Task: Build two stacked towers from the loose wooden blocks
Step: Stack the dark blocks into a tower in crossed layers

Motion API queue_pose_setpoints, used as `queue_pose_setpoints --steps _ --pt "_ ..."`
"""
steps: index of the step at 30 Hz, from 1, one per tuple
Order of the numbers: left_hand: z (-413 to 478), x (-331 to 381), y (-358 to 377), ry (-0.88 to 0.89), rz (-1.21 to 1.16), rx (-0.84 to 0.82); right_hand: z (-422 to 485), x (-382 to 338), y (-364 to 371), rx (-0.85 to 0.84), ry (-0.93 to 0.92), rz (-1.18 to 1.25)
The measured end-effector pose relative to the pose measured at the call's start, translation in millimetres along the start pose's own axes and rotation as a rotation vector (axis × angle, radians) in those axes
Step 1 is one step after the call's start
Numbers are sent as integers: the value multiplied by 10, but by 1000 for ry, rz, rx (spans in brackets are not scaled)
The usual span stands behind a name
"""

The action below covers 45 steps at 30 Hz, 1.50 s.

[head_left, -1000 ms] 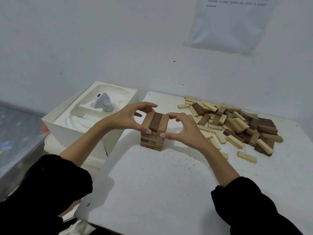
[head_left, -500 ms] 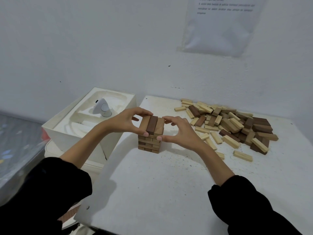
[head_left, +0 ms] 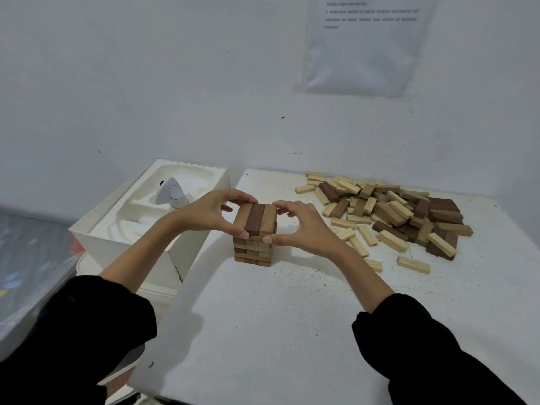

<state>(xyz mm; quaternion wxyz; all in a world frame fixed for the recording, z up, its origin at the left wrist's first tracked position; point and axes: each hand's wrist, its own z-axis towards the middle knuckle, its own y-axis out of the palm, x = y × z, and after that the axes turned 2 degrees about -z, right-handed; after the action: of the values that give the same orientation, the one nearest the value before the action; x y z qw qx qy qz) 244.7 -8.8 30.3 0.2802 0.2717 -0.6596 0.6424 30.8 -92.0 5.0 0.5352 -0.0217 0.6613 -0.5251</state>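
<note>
Head view, left hand (head_left: 211, 215), right hand (head_left: 302, 228) gripping tower (head_left: 253, 244) top, sheet (head_left: 362, 54) text unreadable

Between hands: tower (head_left: 255, 220), gripped by left hand (head_left: 209, 213) and right hand (head_left: 305, 228).
Left of left hand: box (head_left: 190, 252) wall, near.
Right of right hand: loose blocks (head_left: 391, 211), strays just beside.
Nearer than hands: bare table (head_left: 277, 331).

White table (head_left: 263, 331), top speckled with dark flecks, set against a white wall (head_left: 146, 83). Printed paper sheet (head_left: 362, 51) on the wall, text too small to read. Open white box (head_left: 93, 244) just left of the table; small grey-white device (head_left: 172, 194) upright in its moulded insert.
</note>
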Motion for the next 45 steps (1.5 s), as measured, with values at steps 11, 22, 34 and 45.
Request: queue_pose_setpoints --steps 11,22,34,45 --pt "124 417 -8 122 21 148 -266 129 -330 54 -15 153" --pt "819 1126 905 290 149 180 -704 975 -833 338 46 153" --pt "1522 1156 2260 276 129 275 -1351 1980 -1002 700 358 -252" --pt "2253 1586 2639 143 145 390 -1091 2443 -1433 873 424 -55"
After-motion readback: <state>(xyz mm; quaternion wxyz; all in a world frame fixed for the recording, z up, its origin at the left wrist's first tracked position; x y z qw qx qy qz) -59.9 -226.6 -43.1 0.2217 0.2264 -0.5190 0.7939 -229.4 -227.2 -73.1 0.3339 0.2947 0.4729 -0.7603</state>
